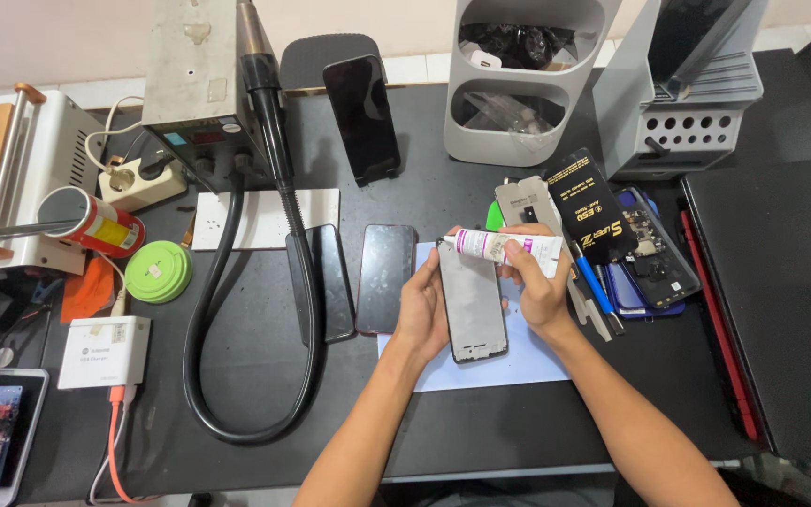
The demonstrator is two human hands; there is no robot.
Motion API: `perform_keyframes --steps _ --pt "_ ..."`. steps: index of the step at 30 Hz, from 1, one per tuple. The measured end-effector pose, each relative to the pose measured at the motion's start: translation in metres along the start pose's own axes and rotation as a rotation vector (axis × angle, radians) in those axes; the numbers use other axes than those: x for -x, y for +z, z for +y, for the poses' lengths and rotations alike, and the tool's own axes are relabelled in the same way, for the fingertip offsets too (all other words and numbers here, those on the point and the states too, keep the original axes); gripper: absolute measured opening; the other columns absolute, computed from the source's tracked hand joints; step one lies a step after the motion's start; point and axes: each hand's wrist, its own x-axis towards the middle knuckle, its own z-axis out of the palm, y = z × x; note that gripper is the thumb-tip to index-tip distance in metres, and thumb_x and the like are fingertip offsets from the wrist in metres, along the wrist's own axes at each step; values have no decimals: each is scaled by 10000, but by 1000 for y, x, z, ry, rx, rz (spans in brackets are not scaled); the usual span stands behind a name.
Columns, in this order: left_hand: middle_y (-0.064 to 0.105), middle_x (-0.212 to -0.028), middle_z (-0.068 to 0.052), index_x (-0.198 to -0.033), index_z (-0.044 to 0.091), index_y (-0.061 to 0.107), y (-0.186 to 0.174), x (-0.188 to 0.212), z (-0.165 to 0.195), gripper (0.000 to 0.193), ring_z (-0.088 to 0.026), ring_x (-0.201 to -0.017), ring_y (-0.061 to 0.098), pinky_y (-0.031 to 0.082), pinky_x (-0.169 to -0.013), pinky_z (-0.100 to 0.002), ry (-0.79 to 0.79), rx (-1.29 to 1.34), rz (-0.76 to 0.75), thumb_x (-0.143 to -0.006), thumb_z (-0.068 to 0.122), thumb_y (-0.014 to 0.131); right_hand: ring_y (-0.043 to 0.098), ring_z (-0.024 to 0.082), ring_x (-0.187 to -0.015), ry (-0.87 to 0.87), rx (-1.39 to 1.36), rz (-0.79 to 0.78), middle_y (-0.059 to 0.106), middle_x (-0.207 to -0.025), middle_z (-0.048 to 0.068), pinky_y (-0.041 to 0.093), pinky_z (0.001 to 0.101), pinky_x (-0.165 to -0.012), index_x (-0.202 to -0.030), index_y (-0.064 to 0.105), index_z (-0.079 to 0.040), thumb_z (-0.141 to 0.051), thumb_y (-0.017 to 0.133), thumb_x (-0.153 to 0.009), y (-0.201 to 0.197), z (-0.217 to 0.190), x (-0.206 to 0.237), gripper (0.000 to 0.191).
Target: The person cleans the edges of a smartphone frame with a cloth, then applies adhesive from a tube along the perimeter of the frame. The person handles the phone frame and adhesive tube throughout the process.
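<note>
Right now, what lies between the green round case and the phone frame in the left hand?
In the head view, two dark phones and the black hose lie between green round case and phone frame.

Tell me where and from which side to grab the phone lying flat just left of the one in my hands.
Grip the dark phone by its two long edges near the middle, coming straight down from above. It lies flat on the desk with its length running away from you. Another phone lies close on its left and the left hand sits at its right, so both sides are tight.
</note>
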Motion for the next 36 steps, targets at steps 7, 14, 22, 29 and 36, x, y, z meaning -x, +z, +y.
perform_keyframes --steps 7,14,22,29,36 --pt "560 -1407 -154 -1575 183 346 1 0 1 526 -340 -1207 612 565 -943 -584 7 -7 -10 -1108 401 243 545 68 -656 -19 -5 5 653 -850 52 396 219 -554 -1123 643 20 -203 600 -991 -1 4 0 262" --pt "553 -1401 -198 -1578 179 327 1 0 0 534 -359 -1230 599 561 -938 -586 -3 -3 -24 -1110 418 236 535 77 -647 -51 -7 38 645 -827 54 386 228 -557 -1111 657 26 -188 592 -992 -6 6 -3 253" --pt "534 -1446 -140 -1576 170 355 -4 -3 -2 536 -344 -1267 580 543 -954 -620 -2 -16 12 -1099 403 283 551 76 -645 -21 10 6 653 -828 59 405 225 -554 -1107 649 22 -189 588 -979 -1 1 1 254" --pt "530 -1452 -137 -1576 169 370 -6 -3 -2 532 -329 -1275 576 532 -992 -616 2 -8 11 -1105 400 281 543 74 -657 -20 -22 20 656 -855 61 408 223 -568 -1115 651 27 -188 595 -984 -1 -2 0 258" --pt "534 -1441 -130 -1576 165 359 -5 -2 -2 534 -334 -1269 575 533 -977 -622 3 -13 15 -1104 403 283 560 71 -651 -12 17 23 665 -847 54 407 220 -555 -1107 655 19 -194 595 -980 1 -2 3 255"
